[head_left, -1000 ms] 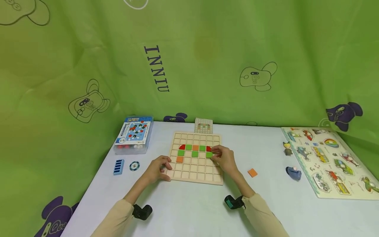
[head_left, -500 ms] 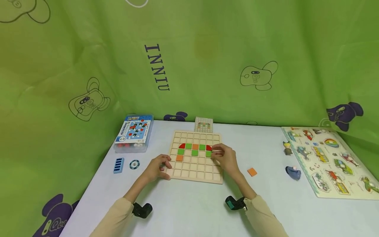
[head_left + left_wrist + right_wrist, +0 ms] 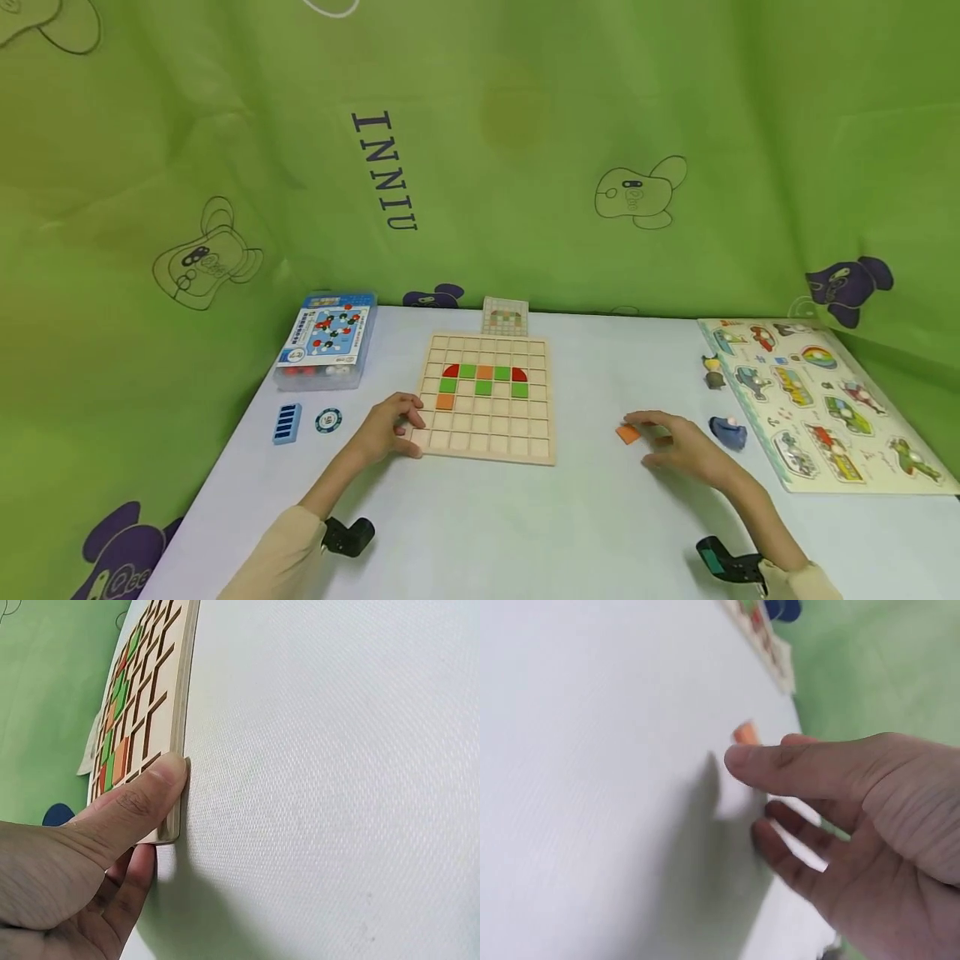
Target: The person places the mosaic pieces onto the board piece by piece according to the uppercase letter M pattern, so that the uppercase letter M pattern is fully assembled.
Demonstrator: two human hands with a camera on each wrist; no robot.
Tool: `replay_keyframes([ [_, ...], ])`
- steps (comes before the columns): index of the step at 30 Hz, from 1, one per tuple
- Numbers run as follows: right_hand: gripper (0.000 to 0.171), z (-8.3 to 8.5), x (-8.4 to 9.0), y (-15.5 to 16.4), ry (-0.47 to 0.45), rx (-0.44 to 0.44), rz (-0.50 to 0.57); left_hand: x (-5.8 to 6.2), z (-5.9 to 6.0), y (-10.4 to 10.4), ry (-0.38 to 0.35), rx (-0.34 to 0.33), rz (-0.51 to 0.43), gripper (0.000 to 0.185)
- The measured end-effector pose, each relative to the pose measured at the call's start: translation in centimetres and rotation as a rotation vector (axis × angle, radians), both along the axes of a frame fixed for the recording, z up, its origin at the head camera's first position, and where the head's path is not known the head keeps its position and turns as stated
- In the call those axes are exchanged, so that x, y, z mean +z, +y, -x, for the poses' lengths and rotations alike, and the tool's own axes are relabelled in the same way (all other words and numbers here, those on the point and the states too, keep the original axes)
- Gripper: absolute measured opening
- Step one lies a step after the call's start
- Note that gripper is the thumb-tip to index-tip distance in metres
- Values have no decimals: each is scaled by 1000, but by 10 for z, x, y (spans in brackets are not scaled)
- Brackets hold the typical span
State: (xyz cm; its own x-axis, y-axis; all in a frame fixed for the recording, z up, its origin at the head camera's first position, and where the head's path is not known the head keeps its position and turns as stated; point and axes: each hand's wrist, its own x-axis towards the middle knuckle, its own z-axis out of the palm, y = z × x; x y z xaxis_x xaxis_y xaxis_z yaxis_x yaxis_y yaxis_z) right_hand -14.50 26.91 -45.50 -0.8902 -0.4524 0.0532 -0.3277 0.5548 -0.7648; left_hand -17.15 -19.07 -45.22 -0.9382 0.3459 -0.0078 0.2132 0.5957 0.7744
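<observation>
Since the earlier frame the right hand has left the grid board and gone out to the orange tile on the desk, right of the board; its grip is loosely apart, fingertips at the tile, which lies flat with one corner toward the person. Left hand holds the board's near left corner.

Left wrist view: the thumb presses the board's edge, grip clamped on it.

Right wrist view: spread fingers hover just beside the tile, holding nothing.
</observation>
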Motion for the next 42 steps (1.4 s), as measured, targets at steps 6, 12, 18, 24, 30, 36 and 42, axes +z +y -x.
replay_keyframes([
  [6,36,6,-11,6,53,4,40,-1,2,-4,28,-18,-5,31],
  [12,28,9,-21,5,107,-25,88,-1,1,-2,26,-21,-13,31],
  [18,29,2,-29,-5,148,-268,150,-2,0,-2,16,-12,-6,31],
  [24,30,-1,-33,-22,98,-464,282,-3,1,-3,10,-22,-24,31],
  [30,30,5,-33,-38,85,-500,341,-4,2,-3,11,-18,-20,31],
  [36,31,12,-31,-57,49,-494,355,-4,1,-1,5,-3,-11,31],
  [42,32,20,-33,-80,23,-474,374,-4,1,-1,8,9,0,31],
])
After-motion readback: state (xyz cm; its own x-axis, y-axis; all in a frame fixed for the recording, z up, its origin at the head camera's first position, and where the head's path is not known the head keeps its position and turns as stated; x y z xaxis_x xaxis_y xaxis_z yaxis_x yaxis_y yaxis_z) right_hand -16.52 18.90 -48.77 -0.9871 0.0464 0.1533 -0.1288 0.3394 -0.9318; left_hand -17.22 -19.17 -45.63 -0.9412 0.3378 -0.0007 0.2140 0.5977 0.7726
